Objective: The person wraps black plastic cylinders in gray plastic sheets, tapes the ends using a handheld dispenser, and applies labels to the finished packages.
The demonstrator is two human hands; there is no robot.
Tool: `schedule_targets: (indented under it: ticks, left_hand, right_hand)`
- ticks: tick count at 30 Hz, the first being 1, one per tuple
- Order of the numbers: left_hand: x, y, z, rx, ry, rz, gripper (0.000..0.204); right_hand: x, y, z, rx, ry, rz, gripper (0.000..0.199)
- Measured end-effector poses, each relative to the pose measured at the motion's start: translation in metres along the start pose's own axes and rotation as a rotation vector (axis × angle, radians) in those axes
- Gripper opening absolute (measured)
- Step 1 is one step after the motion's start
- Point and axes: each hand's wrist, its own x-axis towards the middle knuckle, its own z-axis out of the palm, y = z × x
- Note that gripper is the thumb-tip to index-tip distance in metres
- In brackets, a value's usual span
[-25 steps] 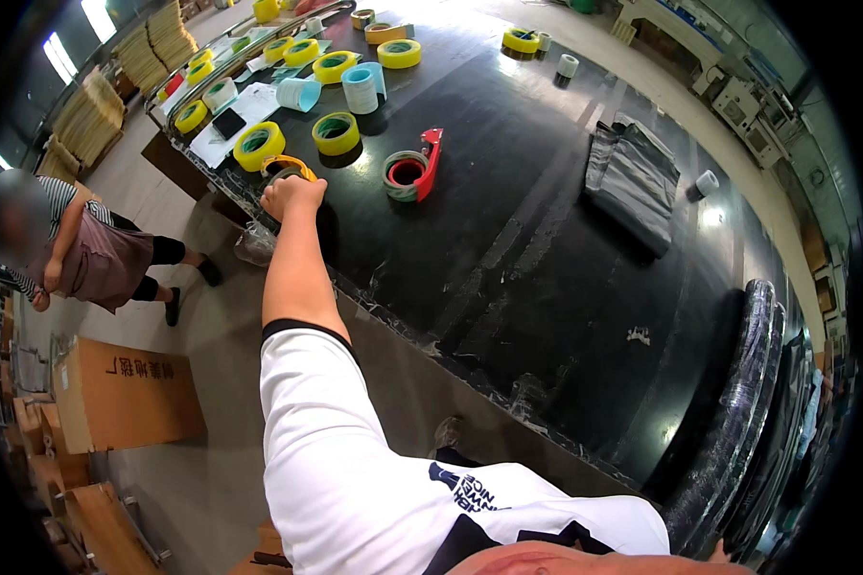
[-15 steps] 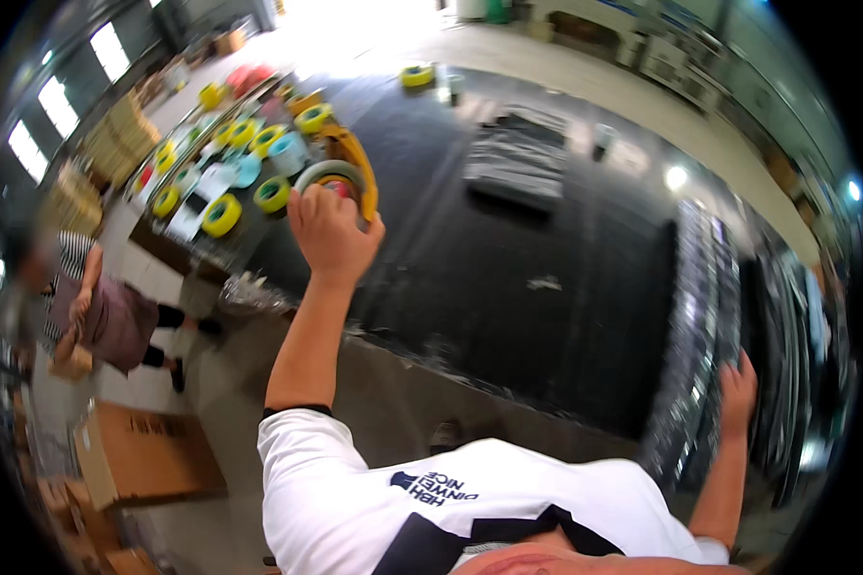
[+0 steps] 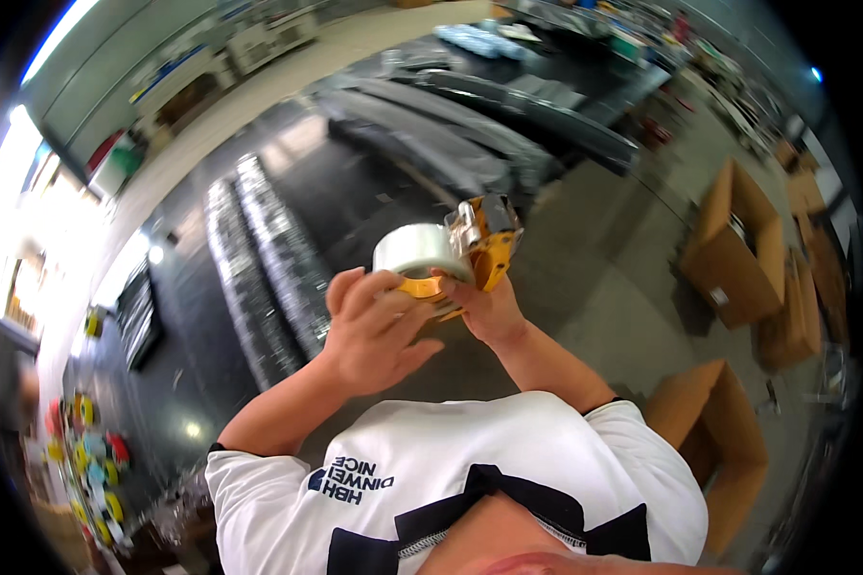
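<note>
Watching remotely, I find the yellow tape dispenser (image 3: 495, 257), earlier in my left hand (image 3: 369, 335), now clamped in my right hand (image 3: 494, 311), left fingers (image 3: 367, 303) spread alongside.

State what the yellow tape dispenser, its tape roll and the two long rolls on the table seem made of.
Tape dispenser: painted metal or hard plastic, judging by its smooth yellow frame.
Tape roll: probably plastic film, whitish with a smooth sheen.
Long rolls: apparently clear plastic wrap, given crinkled highlights; dark contents unclear.

Dark lettering (image 3: 360, 482) and a small emblem (image 3: 316, 479) stood on the white shirt (image 3: 508, 450). The label (image 3: 719, 297) on a cardboard box (image 3: 734, 254) was unreadable.
</note>
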Motion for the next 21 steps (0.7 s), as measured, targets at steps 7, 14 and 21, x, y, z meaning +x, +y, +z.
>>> schedule_targets:
  ticks: [7, 14, 21]
  left_hand:
    - [0.149, -0.006, 0.144, -1.069, -0.307, -0.508, 0.043]
    - [0.242, -0.037, 0.263, -1.429, -0.526, -0.374, 0.055]
    - [0.341, -0.071, 0.334, -1.369, -0.407, -0.147, 0.050]
  right_hand:
    - [-0.023, -0.064, -0.169, -0.622, 0.212, -0.319, 0.066]
    - [0.029, -0.136, -0.289, -0.819, -0.009, -0.462, 0.068]
    - [0.115, -0.213, -0.378, -1.048, -0.130, -0.595, 0.069]
